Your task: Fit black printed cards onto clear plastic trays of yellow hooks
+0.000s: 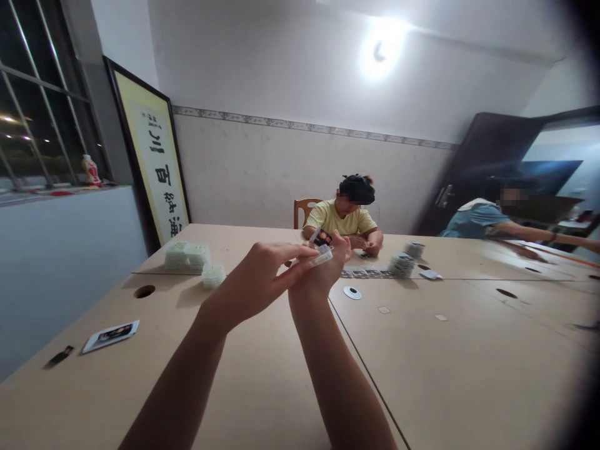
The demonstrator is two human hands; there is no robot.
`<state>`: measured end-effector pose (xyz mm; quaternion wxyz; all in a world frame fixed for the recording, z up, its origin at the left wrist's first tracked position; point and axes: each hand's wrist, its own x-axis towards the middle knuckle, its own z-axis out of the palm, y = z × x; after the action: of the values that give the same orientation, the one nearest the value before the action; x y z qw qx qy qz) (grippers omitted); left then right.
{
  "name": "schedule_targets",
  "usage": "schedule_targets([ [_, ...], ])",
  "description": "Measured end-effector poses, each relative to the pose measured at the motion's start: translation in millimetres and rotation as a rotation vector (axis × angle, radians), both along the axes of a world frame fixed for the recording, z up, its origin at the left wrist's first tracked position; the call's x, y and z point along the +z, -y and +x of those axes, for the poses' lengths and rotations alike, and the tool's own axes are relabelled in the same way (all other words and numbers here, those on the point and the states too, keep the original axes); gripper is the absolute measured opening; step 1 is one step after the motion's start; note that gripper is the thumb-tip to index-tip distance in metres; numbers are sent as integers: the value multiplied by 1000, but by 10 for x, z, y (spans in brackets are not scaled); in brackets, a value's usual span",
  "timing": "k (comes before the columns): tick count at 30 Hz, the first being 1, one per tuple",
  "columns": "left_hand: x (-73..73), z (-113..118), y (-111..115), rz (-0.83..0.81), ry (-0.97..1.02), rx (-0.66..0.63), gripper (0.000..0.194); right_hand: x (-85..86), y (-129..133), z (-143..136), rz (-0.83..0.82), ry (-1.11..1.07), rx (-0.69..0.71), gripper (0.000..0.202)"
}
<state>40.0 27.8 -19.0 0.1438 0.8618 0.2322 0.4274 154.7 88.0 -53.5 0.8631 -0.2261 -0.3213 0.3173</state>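
Above the middle of the table, my left hand [253,275] and my right hand [323,272] are together. Between the left fingertips and thumb is the edge of a small clear plastic case [322,255]. The right hand is cupped around the same case from below and from the right, its fingers partly hidden. A small dark printed card [323,237] with an orange picture shows just above the case; whether it lies inside cannot be told. Left of my hands stand a short stack of clear cases [213,275] and a larger block of stacked cases [186,256].
Dark-edged stacks [402,265] stand at the right, near a row of cards [368,274] and a white disc [352,292]. A printed packet [111,336] and dark card [60,355] lie front left. A person in yellow [344,219] sits opposite; another person [478,217] reaches at right.
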Motion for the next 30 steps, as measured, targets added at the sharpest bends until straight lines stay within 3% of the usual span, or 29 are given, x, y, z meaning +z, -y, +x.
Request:
schedule_targets([
  [8,-39,39,-22,203,-57,84,26,160,144,-70,-52,-306,-71,53],
  [16,-54,90,-24,421,-282,317,28,155,150,-91,-80,-345,-149,55],
  [20,-46,76,-13,486,-322,346,29,169,232,-129,-59,-365,-144,54],
  [24,-25,10,8,404,-267,283,23,214,254,-151,-60,-358,-76,52],
  [30,17,-100,41,287,-121,274,28,200,198,-237,13,-371,177,58],
])
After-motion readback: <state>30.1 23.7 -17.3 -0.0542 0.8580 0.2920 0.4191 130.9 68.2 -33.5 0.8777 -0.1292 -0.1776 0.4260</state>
